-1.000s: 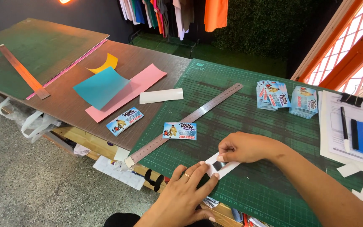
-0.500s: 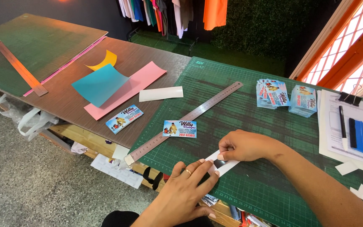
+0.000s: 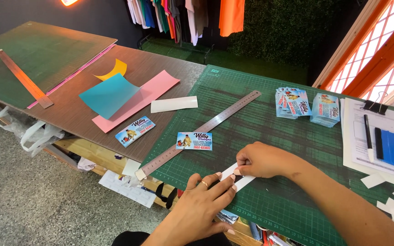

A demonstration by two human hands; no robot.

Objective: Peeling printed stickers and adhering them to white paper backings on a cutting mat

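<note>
Here, my left hand (image 3: 204, 202): fingers flat, pressing white strip (image 3: 237, 176) onto green cutting mat (image 3: 270, 123).
My right hand (image 3: 263, 159): pinching strip's upper edge.

A white paper strip (image 3: 235, 176) lies flat on the green cutting mat (image 3: 270, 123).

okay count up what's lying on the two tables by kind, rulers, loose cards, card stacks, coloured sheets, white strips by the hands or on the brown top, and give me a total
Metal rulers: 2
Loose cards: 2
Card stacks: 2
Coloured sheets: 3, teal, pink, yellow
White strips: 2, one under both hands, one on the brown top
Total: 11
</note>
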